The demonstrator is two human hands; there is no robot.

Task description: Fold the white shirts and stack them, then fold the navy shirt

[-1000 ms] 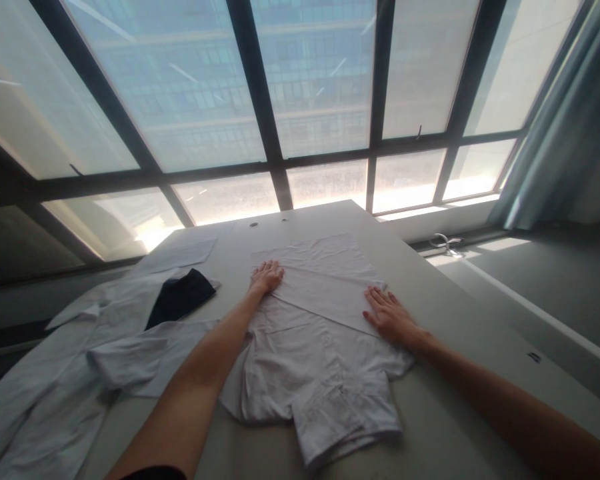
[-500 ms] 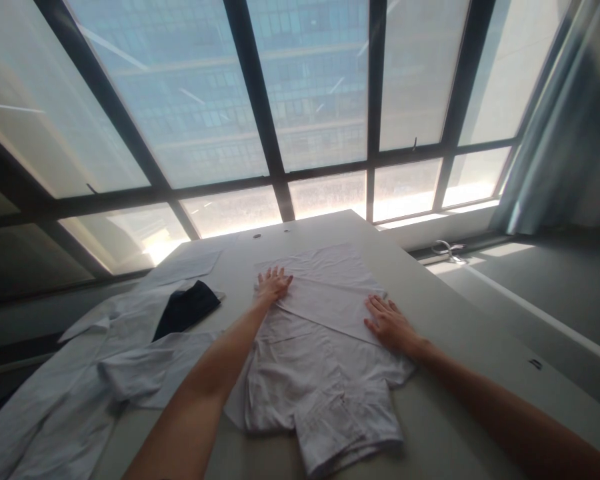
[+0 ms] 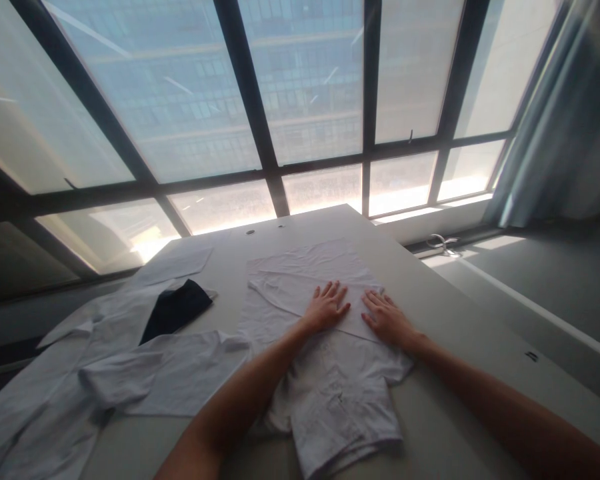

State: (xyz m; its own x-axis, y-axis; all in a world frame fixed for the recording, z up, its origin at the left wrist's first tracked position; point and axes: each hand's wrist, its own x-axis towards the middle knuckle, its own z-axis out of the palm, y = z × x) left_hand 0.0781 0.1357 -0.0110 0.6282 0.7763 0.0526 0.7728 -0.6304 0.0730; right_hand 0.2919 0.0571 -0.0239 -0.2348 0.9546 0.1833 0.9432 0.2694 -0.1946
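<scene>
A white shirt (image 3: 340,400) lies on the white table (image 3: 460,400), with one sleeve folded across its body and some wrinkles in the cloth. My left hand (image 3: 327,307) rests on the middle of the folded part, palm down with fingers spread. Close beside it, at the shirt's right edge, my right hand (image 3: 387,317) presses flat with its fingers stretched out. Neither hand grips the cloth. My left forearm covers part of the shirt's left side.
More white clothing (image 3: 45,380) is spread along the table's left side, with a dark navy piece of cloth (image 3: 177,308) on it. Large windows (image 3: 310,87) stand behind the table. A grey-blue curtain (image 3: 535,127) hangs at the right, near a white cable (image 3: 441,244).
My left hand has slid right across the shirt, from its left edge to beside my right hand. The right hand stays in nearly the same place. The view has shifted slightly.
</scene>
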